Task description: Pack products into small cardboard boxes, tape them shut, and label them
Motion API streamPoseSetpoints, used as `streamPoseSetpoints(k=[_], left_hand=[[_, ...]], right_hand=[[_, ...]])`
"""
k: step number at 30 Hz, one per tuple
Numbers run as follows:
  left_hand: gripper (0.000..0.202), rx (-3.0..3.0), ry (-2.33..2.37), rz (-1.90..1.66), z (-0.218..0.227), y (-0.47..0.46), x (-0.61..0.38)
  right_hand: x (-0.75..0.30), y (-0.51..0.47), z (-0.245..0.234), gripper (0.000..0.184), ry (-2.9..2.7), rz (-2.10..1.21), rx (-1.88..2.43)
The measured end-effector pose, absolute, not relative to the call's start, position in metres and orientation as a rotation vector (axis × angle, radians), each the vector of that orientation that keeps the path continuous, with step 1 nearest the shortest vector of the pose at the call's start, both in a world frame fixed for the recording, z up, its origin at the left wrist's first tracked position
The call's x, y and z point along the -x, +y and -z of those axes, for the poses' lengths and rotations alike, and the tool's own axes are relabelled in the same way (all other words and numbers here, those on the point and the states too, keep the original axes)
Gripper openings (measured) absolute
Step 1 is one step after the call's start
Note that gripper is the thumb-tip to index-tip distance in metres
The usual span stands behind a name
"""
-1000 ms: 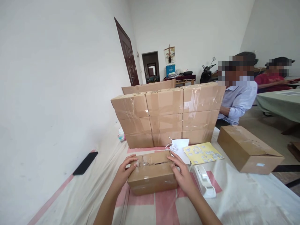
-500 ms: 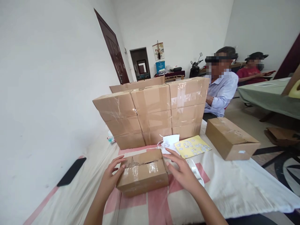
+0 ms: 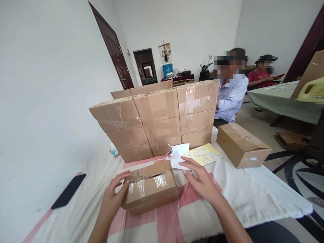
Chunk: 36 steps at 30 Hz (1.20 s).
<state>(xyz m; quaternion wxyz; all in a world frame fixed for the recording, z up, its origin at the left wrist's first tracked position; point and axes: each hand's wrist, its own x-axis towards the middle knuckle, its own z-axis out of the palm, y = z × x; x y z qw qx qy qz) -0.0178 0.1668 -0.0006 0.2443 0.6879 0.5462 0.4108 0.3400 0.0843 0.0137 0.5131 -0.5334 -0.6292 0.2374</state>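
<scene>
A taped cardboard box [image 3: 151,189] lies on the cloth in front of me, its top seam torn and jagged under strips of clear tape. At its left end rests my left hand [image 3: 114,193], thumb apart from the fingers and touching the box's edge. My right hand [image 3: 199,179] hovers just off the box's right end, fingers spread, holding nothing. Beyond its fingertips lie a white drawstring pouch [image 3: 181,150] and a yellow sheet with small pale labels [image 3: 209,153].
A wall of stacked cardboard boxes [image 3: 159,123] stands behind the box. To the right sits another closed carton [image 3: 243,145]. A black phone-like slab [image 3: 69,191] lies at left. Two people sit beyond, one in a light blue shirt [image 3: 231,98], near a green-covered table [image 3: 286,99].
My right hand has drawn away from the box's right end, to the right. My left hand stays at the left end. The view has turned slightly right.
</scene>
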Motion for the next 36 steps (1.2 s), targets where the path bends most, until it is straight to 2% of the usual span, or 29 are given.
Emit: streamPoseSetpoints(k=[9,12,15,17,21,25,29,33,36], left_hand=[[0.025,-2.394,1.606,-1.288,-0.025,0.135,-0.026],[0.021,-2.68,1.259,-1.425,-0.022,0.108,-0.075],[0.036,-2.793,0.536,-1.378,-0.005,0.081,-0.141],[0.036,-2.712,0.374,-1.266,0.013,0.071,-0.185],[0.052,-2.769,0.48,-0.993,0.052,0.079,-0.248],[0.066,-2.777,0.526,-0.786,0.083,0.104,-0.265],[0.074,-2.7,0.583,-0.837,0.094,0.118,-0.263],[0.1,-2.462,0.712,-0.857,0.095,0.123,-0.262],[0.11,-2.376,0.755,-0.835,0.096,0.123,-0.263]], right_hand=[[-0.361,0.081,-0.013,0.031,-1.505,-0.495,1.413],[-0.373,0.078,-0.009,0.031,-1.459,-0.473,1.473],[-0.386,0.073,-0.002,0.031,-1.365,-0.449,1.516],[-0.396,0.07,0.006,0.03,-1.283,-0.404,1.545],[-0.418,0.064,0.024,0.03,-1.157,-0.419,1.672],[-0.435,0.059,0.039,0.031,-1.113,-0.563,1.806],[-0.437,0.054,0.041,0.036,-1.154,-0.735,1.864],[-0.427,0.056,0.036,0.036,-1.163,-0.873,1.893],[-0.42,0.059,0.036,0.032,-1.114,-0.873,1.929]])
